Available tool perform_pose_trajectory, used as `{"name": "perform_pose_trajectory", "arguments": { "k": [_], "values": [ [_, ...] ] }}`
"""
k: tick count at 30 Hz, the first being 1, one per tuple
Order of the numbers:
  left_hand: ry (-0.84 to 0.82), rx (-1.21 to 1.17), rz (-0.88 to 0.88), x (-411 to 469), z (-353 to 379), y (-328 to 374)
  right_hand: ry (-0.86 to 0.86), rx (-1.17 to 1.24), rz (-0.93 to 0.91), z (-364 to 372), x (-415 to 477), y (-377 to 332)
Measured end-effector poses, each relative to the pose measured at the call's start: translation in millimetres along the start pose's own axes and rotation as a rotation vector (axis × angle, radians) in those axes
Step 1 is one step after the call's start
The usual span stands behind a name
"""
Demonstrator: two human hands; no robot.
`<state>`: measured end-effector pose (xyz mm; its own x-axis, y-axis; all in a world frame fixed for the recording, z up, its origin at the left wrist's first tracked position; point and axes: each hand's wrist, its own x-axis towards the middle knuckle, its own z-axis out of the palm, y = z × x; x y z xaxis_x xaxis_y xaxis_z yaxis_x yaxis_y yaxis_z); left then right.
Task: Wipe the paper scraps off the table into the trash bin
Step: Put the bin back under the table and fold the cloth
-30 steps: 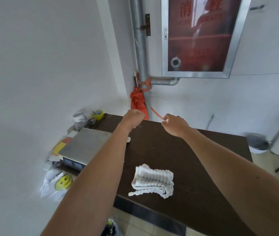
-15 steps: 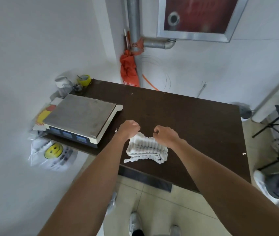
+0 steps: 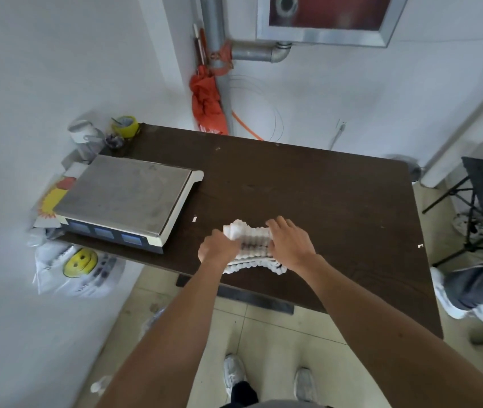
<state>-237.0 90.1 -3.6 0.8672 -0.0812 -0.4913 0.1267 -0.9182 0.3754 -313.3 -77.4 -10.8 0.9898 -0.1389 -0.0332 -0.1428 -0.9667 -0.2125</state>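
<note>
A: Where's the cloth (image 3: 253, 241)?
B: Near the tabletop's (image 3: 322, 195) front edge. Soft, light, likely bunches; take it by the ends. Left hand (image 3: 218, 249) grips the left end, right hand (image 3: 291, 244) lies flat on it, fingers straight.
A: Obstacles?
B: The scale (image 3: 128, 198) at the left edge, one scrap (image 3: 195, 218) beside it. Another's at the right edge. The bin (image 3: 406, 164) is past the far right corner.

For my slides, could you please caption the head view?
Left hand grips and right hand presses a white cloth on a table with paper scraps.

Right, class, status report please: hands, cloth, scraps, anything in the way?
Left hand grips cloth; right hand lies on it. Left scrap close to scale, right scrap at table edge, both unswept.
</note>
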Motion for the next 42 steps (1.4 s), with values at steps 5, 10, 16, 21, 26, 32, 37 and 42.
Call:
{"name": "perform_pose_trajectory", "arguments": {
  "k": [5, 10, 16, 21, 26, 32, 37, 42],
  "values": [
    [-0.142, -0.043, -0.112, 9.0, 14.8, -9.5, 0.001, -0.077, 0.015, 6.9, 8.8, -6.3],
    [-0.313, -0.236, -0.199, 16.8, 20.6, -18.6, -0.046, -0.084, 0.044, 17.6, 11.8, -10.5],
    [-0.444, -0.366, -0.166, 32.4, 18.9, -27.4, -0.045, -0.147, 0.109, 29.4, 9.6, -14.0],
    [-0.433, -0.453, -0.161, 46.8, 24.2, -27.0, -0.041, -0.139, 0.133, 34.0, 8.5, -9.6],
    [-0.358, -0.510, -0.159, 49.9, 26.2, -15.4, -0.104, -0.095, 0.160, 27.8, 20.6, -1.3],
    [-0.214, -0.383, -0.026, 64.6, 6.0, 9.4, -0.406, 0.191, 0.372, 12.0, 41.4, 25.1],
    [-0.164, -0.327, 0.054, 77.2, -23.4, 37.0, -0.509, 0.475, 0.477, 0.1, 55.6, 47.0],
    [-0.148, -0.291, 0.048, 85.5, -46.9, 54.2, -0.487, 0.599, 0.463, -16.4, 77.8, 55.9]
  ]
}}
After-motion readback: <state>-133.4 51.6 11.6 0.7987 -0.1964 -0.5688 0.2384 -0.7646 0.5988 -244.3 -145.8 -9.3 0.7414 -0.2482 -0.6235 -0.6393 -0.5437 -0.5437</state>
